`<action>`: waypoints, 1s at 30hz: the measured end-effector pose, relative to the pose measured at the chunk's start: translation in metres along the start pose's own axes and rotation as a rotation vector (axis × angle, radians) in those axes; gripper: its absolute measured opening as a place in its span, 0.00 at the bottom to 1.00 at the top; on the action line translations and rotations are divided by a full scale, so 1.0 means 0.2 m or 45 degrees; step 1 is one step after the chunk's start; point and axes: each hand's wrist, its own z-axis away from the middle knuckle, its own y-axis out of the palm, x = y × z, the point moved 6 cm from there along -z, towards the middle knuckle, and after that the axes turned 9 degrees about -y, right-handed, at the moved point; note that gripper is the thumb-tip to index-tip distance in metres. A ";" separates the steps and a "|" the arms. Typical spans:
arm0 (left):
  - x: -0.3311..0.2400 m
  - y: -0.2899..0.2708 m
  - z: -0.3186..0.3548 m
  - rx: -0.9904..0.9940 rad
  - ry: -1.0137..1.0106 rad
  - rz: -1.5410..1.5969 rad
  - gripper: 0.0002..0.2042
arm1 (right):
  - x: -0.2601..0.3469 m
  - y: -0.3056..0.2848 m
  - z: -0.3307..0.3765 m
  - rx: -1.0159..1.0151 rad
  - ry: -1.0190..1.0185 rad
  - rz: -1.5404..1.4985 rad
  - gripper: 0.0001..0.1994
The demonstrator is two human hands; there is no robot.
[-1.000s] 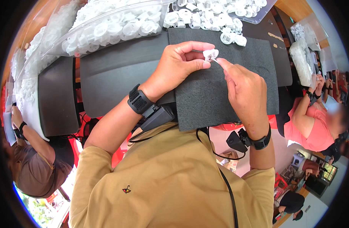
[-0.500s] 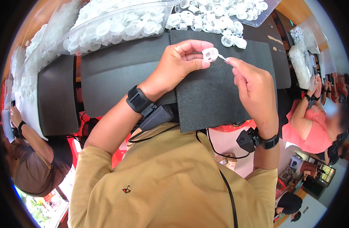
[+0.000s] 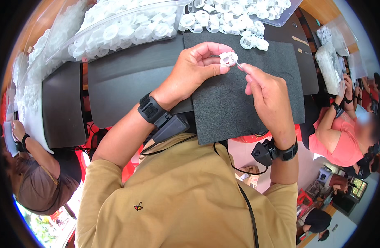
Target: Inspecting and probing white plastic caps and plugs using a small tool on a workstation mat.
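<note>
Between the thumb and fingers of my left hand [image 3: 204,62] is a small white plastic part [image 3: 228,58], roundish with square cutouts. My right hand [image 3: 266,84] pinches a thin metal blade-like tool [image 3: 238,65], whose tip meets the right side of that part. I cannot make out the tool's handle, which the fingers cover. Both hands are raised over a dark grey foam mat [image 3: 239,103]. At the mat's far edge lie several more white plastic parts [image 3: 254,43], loosely heaped.
A clear plastic bin [image 3: 128,45] full of white parts stands at the far left. Another clear tray [image 3: 277,20] with such parts is at the far right. Dark tabletop [image 3: 136,82] extends left of the mat. Co-workers sit on both sides. Black cables [image 3: 248,206] hang along my shirt.
My right hand has shifted slightly left, bringing the tool's tip onto the white part. The tool has turned and now looks darker and narrower. My left hand has hardly moved.
</note>
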 end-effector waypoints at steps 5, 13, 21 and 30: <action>-0.01 0.01 0.00 -0.006 0.013 -0.070 0.17 | 0.00 0.01 -0.01 0.000 -0.007 0.015 0.13; 0.00 0.01 0.01 0.001 0.018 -0.042 0.17 | 0.02 0.01 0.00 -0.036 -0.053 0.046 0.13; -0.01 0.02 0.01 -0.024 -0.009 -0.098 0.17 | 0.04 0.01 -0.01 -0.021 -0.085 0.179 0.11; 0.02 0.03 0.02 0.025 -0.061 -0.088 0.16 | 0.01 -0.08 -0.05 0.185 -0.293 0.289 0.10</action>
